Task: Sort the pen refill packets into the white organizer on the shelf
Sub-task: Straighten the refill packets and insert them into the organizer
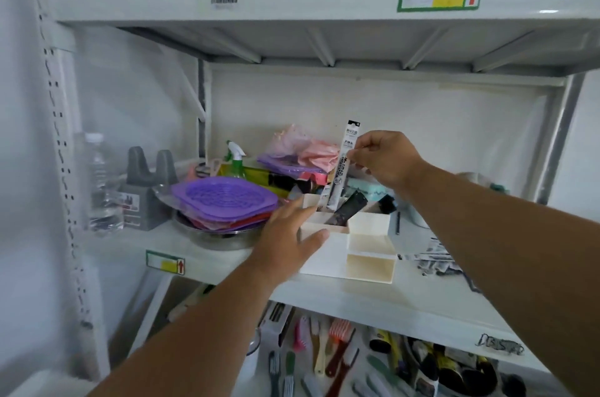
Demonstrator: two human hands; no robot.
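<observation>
The white metal shelf (357,302) carries a crowd of things. At its left stand a clear water bottle (102,182) and a grey holder (147,189), then a steel bowl (217,236) topped with purple mats (224,200). Behind are a green spray bottle (236,159) and pink bags (302,150). The white organizer (349,250) sits near the front edge, with loose refill packets (435,258) lying just right of it.

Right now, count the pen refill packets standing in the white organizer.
3 visible: a white packet pinched by the right hand over a rear compartment, a black packet leaning beside it, and another black packet further right. Others may be hidden inside the white organizer.
</observation>
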